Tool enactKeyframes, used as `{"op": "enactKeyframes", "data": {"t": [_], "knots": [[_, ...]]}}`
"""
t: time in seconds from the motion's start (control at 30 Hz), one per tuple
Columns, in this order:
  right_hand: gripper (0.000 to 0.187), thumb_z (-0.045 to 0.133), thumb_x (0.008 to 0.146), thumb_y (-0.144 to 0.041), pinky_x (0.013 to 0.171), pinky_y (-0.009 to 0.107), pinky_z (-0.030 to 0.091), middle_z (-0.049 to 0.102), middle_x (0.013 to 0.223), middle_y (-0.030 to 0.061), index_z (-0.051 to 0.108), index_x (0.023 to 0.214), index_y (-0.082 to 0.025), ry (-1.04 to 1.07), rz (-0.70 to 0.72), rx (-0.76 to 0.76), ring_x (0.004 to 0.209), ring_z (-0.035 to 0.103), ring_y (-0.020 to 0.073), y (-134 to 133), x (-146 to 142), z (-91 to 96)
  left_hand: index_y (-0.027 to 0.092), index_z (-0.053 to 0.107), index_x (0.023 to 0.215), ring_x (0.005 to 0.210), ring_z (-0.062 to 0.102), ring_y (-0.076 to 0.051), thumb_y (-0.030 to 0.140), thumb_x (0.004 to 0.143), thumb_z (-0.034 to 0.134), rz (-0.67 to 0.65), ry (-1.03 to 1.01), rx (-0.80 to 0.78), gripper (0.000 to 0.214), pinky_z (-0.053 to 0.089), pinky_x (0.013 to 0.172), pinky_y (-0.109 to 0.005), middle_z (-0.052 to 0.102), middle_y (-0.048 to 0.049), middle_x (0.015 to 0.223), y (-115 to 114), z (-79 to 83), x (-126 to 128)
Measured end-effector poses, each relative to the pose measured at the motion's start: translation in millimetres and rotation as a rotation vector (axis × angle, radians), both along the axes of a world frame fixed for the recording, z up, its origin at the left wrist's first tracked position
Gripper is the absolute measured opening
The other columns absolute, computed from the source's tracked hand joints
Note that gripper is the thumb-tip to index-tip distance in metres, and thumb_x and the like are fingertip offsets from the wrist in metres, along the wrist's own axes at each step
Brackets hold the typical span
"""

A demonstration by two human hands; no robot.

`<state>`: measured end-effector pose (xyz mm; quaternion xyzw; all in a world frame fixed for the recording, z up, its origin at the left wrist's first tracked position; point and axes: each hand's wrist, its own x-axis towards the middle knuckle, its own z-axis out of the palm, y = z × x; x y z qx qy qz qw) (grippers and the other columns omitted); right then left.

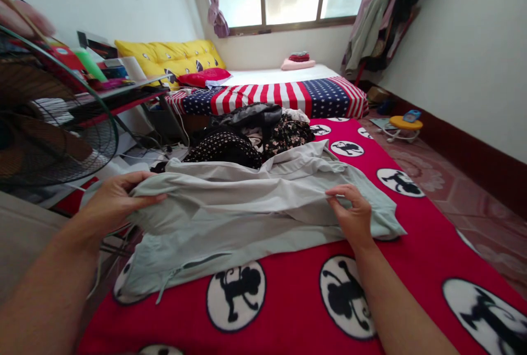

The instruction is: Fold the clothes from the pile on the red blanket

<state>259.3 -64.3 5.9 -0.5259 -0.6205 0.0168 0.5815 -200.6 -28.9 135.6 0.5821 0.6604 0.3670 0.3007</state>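
A pale grey-green jacket (pixel 242 234) with a zipped pocket lies spread sideways on a red blanket (pixel 288 300) printed with black figures in white circles. My left hand (pixel 119 198) pinches the jacket at its left end, thumb on top and fingers behind. On the right, my right hand (pixel 352 209) has thumb and forefinger closed on a fold of the same fabric. Between the hands the cloth is drawn into a long, slightly raised fold. The jacket's far side rests near a heap of dark patterned clothes (pixel 230 144).
A fan (pixel 53 119) and a cluttered desk (pixel 140 89) stand at the left. Behind the heap is a bed with a stars-and-stripes cover (pixel 272 97). To the right, a small yellow stool (pixel 405 123) is on the tiled floor, with hanging clothes (pixel 382 15) above.
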Motion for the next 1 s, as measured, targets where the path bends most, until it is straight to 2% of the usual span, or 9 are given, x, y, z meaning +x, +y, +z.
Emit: {"op": "enactKeyframes", "data": {"t": [0.1,0.2,0.3,0.43,0.6,0.67,0.83,0.93,1.0], "knots": [[0.01,0.061,0.084,-0.016,0.08,0.034,0.046,0.062,0.087,0.0031,0.067,0.086,-0.023,-0.1,0.149,-0.041,0.086,0.059,0.0195,-23.3,5.4,0.5,0.021,0.071,0.09,0.074,0.065,-0.023,0.045,0.033,0.088,-0.075,-0.003,-0.36,0.064,0.052,0.058,-0.027,0.071,0.0001,0.082,-14.7,5.2,-27.8],[0.01,0.06,0.085,-0.015,0.081,0.036,0.043,0.063,0.082,0.0026,0.067,0.083,-0.023,-0.341,0.336,-0.135,0.081,0.057,0.019,-41.1,9.2,-5.0,0.022,0.071,0.088,0.074,0.064,-0.019,0.056,0.042,0.084,-0.137,-0.053,-0.617,0.059,0.05,0.062,-0.023,0.072,0.0015,0.081,-24.2,-15.5,-47.1],[0.009,0.062,0.085,-0.018,0.079,0.035,0.041,0.062,0.077,0.0024,0.066,0.079,-0.022,-0.508,0.463,-0.258,0.079,0.055,0.0189,-51.0,7.8,-5.3,0.021,0.07,0.079,0.068,0.06,-0.013,0.067,0.051,0.079,-0.169,-0.059,-0.721,0.054,0.044,0.06,-0.016,0.069,0.0043,0.073,-27.3,-40.9,-55.6],[0.017,0.058,0.091,-0.03,0.073,0.03,0.043,0.063,0.079,0.0031,0.066,0.079,-0.021,-0.415,0.436,-0.399,0.076,0.057,0.0171,-45.3,-1.7,6.0,0.022,0.069,0.074,0.068,0.059,-0.011,0.074,0.051,0.074,-0.201,-0.021,-0.666,0.056,0.044,0.061,-0.016,0.067,0.0069,0.069,-23.2,-53.7,-56.6],[0.016,0.056,0.091,-0.031,0.083,0.033,0.044,0.066,0.097,0.0065,0.068,0.088,-0.02,-0.368,0.263,-0.424,0.091,0.06,0.0205,-12.7,-18.8,14.3,0.024,0.069,0.083,0.07,0.063,-0.013,0.075,0.059,0.069,-0.268,0.004,-0.578,0.056,0.048,0.062,-0.02,0.07,0.0084,0.074,-13.3,-45.5,-59.9],[0.015,0.061,0.088,-0.033,0.087,0.034,0.045,0.067,0.1,0.0069,0.069,0.092,-0.02,-0.367,0.335,-0.459,0.096,0.06,0.0223,-2.8,-26.9,14.1,0.023,0.068,0.082,0.067,0.063,-0.014,0.075,0.055,0.07,-0.236,-0.029,-0.512,0.059,0.049,0.059,-0.022,0.07,0.0072,0.072,-11.6,-39.1,-62.6],[0.027,0.059,0.089,-0.041,0.093,0.034,0.044,0.069,0.109,0.0058,0.068,0.105,-0.021,-0.169,0.599,-0.505,0.104,0.061,0.0215,4.6,-61.1,22.4,0.018,0.061,0.06,0.052,0.056,-0.011,0.074,0.032,0.079,-0.091,-0.101,-0.302,0.065,0.043,0.048,-0.02,0.063,0.0062,0.059,-18.0,-18.0,-63.2],[0.034,0.053,0.092,-0.044,0.091,0.032,0.046,0.068,0.114,0.0053,0.067,0.111,-0.02,-0.047,0.792,-0.586,0.106,0.062,0.0204,8.4,-92.7,36.1,0.017,0.057,0.055,0.053,0.056,-0.011,0.075,0.037,0.078,-0.166,-0.091,-0.214,0.064,0.043,0.049,-0.022,0.062,0.005,0.059,-22.6,-5.7,-58.4],[0.038,0.051,0.092,-0.047,0.089,0.031,0.047,0.068,0.116,0.0052,0.066,0.115,-0.02,-0.018,0.912,-0.636,0.106,0.062,0.0204,11.8,-114.1,44.7,0.017,0.056,0.055,0.056,0.058,-0.012,0.082,0.044,0.068,-0.233,0.053,-0.149,0.068,0.046,0.052,-0.025,0.061,0.0038,0.06,-23.1,1.8,-55.0]]}}
